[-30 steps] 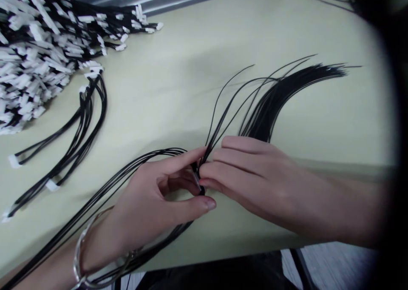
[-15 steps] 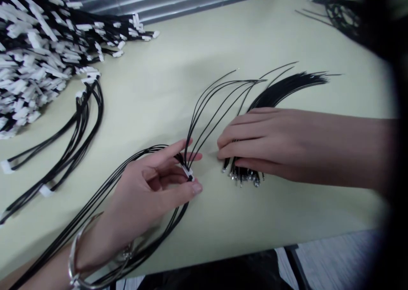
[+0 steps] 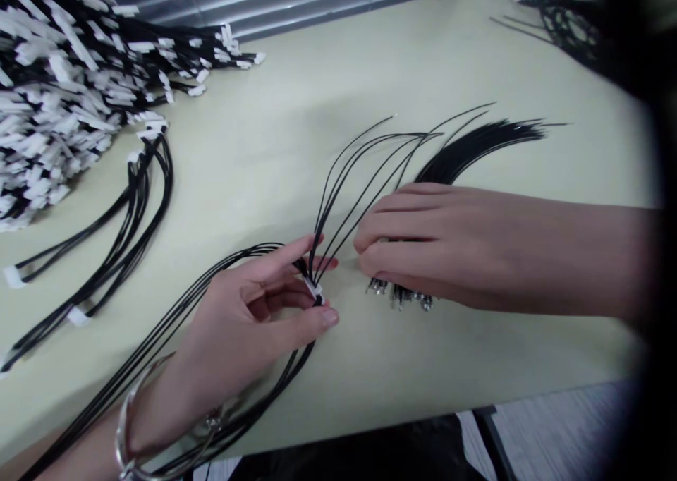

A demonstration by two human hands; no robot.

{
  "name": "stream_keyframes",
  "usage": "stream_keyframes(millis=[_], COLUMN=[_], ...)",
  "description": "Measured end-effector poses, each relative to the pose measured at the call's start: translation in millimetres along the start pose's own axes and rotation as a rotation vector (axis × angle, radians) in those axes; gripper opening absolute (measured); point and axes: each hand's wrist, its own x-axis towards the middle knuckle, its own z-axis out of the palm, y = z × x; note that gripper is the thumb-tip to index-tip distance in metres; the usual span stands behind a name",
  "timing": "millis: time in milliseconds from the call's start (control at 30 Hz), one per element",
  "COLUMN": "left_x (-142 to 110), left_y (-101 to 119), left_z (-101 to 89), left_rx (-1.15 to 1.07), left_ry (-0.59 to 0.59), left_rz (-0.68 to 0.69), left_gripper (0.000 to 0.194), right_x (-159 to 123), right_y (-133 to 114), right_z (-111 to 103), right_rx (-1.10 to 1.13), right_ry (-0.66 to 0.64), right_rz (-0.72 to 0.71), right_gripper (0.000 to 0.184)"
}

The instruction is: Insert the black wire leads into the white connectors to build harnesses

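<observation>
My left hand (image 3: 264, 305) pinches a small white connector housing (image 3: 314, 288) between thumb and fingers. Several black wires run out of the connector, some fanning up to the right, others looping down and back under my wrist. To the right, my right hand (image 3: 423, 245) lies over a bundle of loose black wires (image 3: 465, 153), its fingers curled and pressed together on them. Shiny metal terminals (image 3: 405, 297) stick out below that hand. Its fingertips and the exact wire or wires in them are hidden.
A large heap of black cables with white connectors (image 3: 63, 100) fills the back left. Nearer are a few finished-looking cables (image 3: 106, 255). More black wires (image 3: 565, 22) lie at the back right. Blinds (image 3: 296, 1) stand behind the table (image 3: 222, 142).
My right hand's fingers have drawn closer together over the wires and shifted slightly left, covering more of the terminals. My left hand keeps its grip on the connector, moved very slightly down and right.
</observation>
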Motion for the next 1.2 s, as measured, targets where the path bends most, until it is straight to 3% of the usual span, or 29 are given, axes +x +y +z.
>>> stream_keyframes(millis=[167,267,433,667,900,1200], left_x=[0,0,-1,-2,-1,0], left_y=[-2,-3,-2,-2,-3,-2], left_z=[0.1,0.3,1.3,1.4,0.9,0.8], left_rx=[0.008,-0.003,0.027,0.04,0.005,-0.045], left_ry=[-0.103,-0.142,-0.145,-0.136,-0.159,-0.191], left_rz=[0.047,0.053,0.076,0.091,0.025,0.049], left_gripper=[0.061,0.058,0.059,0.059,0.057,0.058], right_x=[10,13,13,12,18,20], right_y=[-23,-30,-31,-32,-37,-39], right_z=[3,8,8,8,9,12], right_rx=[0.166,0.18,0.023,0.028,0.011,-0.011], right_ry=[0.124,0.084,0.09,0.085,0.195,0.196], right_rz=[0.123,0.083,0.071,0.077,0.128,0.031], right_gripper=[0.017,0.02,0.023,0.024,0.033,0.034])
